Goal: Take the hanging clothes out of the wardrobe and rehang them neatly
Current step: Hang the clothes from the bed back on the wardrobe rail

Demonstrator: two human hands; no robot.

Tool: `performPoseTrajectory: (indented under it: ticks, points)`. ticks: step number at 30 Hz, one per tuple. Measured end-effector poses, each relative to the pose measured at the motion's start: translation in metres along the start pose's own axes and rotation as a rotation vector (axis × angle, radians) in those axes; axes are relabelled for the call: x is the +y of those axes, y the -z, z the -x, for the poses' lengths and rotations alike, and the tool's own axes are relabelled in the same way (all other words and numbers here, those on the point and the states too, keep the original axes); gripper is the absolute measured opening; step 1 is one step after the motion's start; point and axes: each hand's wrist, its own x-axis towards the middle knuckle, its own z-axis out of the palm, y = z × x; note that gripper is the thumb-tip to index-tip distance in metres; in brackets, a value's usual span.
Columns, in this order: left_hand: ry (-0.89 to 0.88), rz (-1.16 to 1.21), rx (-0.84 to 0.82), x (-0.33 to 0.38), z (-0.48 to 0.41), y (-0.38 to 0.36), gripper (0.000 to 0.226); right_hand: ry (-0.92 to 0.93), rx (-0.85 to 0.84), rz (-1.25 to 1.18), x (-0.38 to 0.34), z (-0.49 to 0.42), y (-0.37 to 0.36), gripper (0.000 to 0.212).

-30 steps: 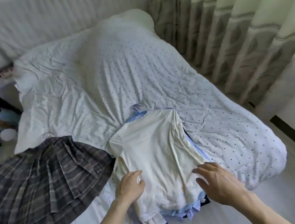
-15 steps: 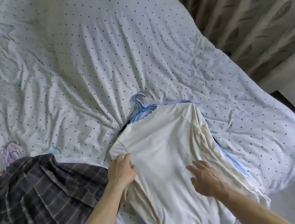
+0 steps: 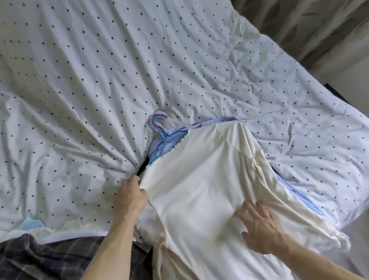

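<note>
Top [image 3: 201,186] soft, cream, crumpled; left hand [image 3: 128,198] pinches its shoulder, right hand [image 3: 259,230] flat, fingers spread.

I count one cream top [image 3: 201,186] lying on one dotted duvet [image 3: 71,85]. Under the cream top there is one blue striped shirt [image 3: 178,131]; if more lie below it, I cannot tell. At its collar there are at least two hanger hooks [image 3: 156,123]. Left of it is one plaid skirt [image 3: 30,275]. Two hands are on it: left hand [image 3: 129,198] and right hand [image 3: 260,229].
</note>
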Motion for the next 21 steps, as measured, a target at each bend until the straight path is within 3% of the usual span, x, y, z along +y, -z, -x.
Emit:
performPoseTrajectory:
  ticks: [3, 8, 11, 15, 21]
  points:
    - [-0.042, 0.138, -0.014, 0.001, 0.007, 0.006, 0.003, -0.002, 0.0, -0.058, 0.001, -0.001, 0.007, 0.06]
    - [-0.06, 0.467, 0.087, 0.016, 0.065, 0.01, 0.016, -0.002, 0.085, -0.36, -0.008, 0.014, 0.032, 0.062]
    - [-0.07, 0.554, -0.022, 0.04, 0.118, 0.007, 0.014, 0.002, 0.206, -0.66, -0.021, 0.039, 0.049, 0.054]
    - [-0.178, 0.518, -0.131, 0.077, 0.194, -0.011, 0.022, 0.06, 0.251, -0.958, -0.034, 0.081, 0.06, 0.047]
    - [-0.369, 0.356, -0.301, 0.141, 0.279, -0.033, 0.045, 0.038, 0.437, -0.943, 0.005, 0.137, 0.043, 0.023]
